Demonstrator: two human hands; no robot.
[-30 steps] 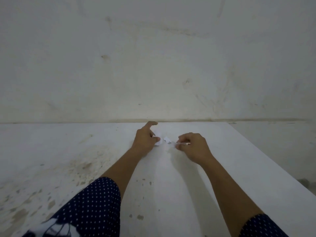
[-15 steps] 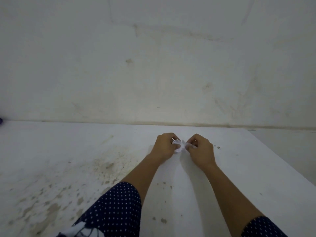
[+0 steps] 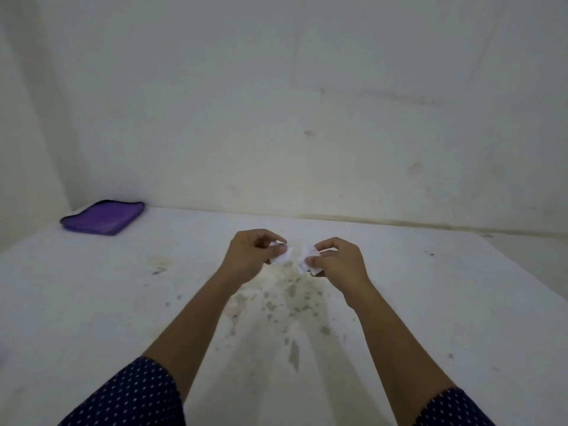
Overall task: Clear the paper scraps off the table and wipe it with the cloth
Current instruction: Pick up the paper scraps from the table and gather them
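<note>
Two hands are held over a stained white table (image 3: 92, 302). The left hand (image 3: 250, 256) pinches a crumpled paper scrap (image 3: 284, 256) between thumb and curled fingers; the right hand (image 3: 339, 262) pinches a second scrap (image 3: 305, 259) likewise. The scraps are near, not touching. A folded purple cloth (image 3: 103, 218) lies well left of the left fingers, by the wall (image 3: 276, 103).

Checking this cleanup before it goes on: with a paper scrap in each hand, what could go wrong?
1. The left hand and right hand pinch the paper scraps only at the fingertips; bits may fall back onto the table.
2. The purple cloth lies in the far left corner, and both hands are full, with no bin in view.
3. The stains look dried; wiping may not lift them.
</note>
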